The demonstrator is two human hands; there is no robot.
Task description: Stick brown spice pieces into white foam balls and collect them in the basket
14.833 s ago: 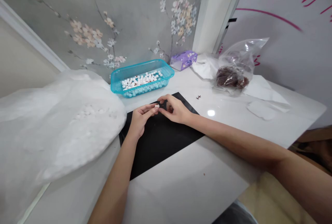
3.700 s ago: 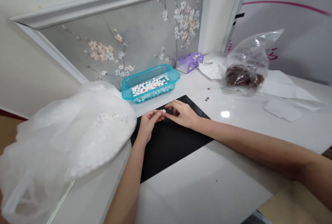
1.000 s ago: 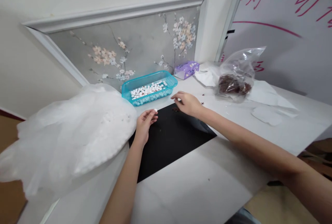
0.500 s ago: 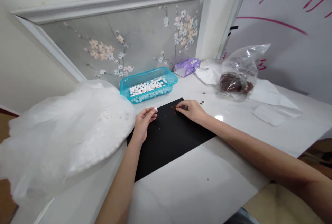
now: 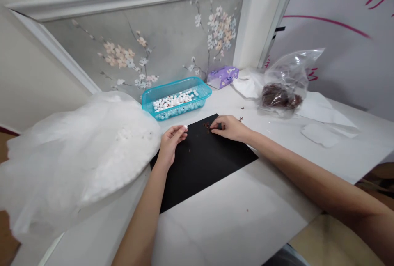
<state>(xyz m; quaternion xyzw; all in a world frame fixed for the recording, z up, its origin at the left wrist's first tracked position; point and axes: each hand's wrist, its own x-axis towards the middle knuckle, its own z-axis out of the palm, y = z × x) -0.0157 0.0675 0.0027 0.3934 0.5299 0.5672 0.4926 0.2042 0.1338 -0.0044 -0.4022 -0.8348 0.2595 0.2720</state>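
Between the thumb and fingers of my left hand (image 5: 172,141) is a small white ball (image 5: 185,127), held above the left side of a black sheet (image 5: 197,175). My right hand (image 5: 230,127) is closed in a pinch at the sheet's far side. Its fingertips touch the edge of a little cluster of small dark brown pieces (image 5: 206,126); what lies between them is too small to make out. Beyond the sheet stands a blue plastic basket (image 5: 177,114) with many white balls (image 5: 175,102) inside and some brown bits among them.
A large translucent bag of white balls (image 5: 123,163) bulges at the left. Toward the back right sit a clear bag of brown pieces (image 5: 280,95), a purple tissue pack (image 5: 223,77) and white papers (image 5: 320,134). A loose brown piece (image 5: 241,119) lies beyond my right wrist.
My right hand has shifted slightly right, away from the brown cluster's middle, its fingers still pinched. My left hand keeps hold of the white ball. The camera view has moved a little.
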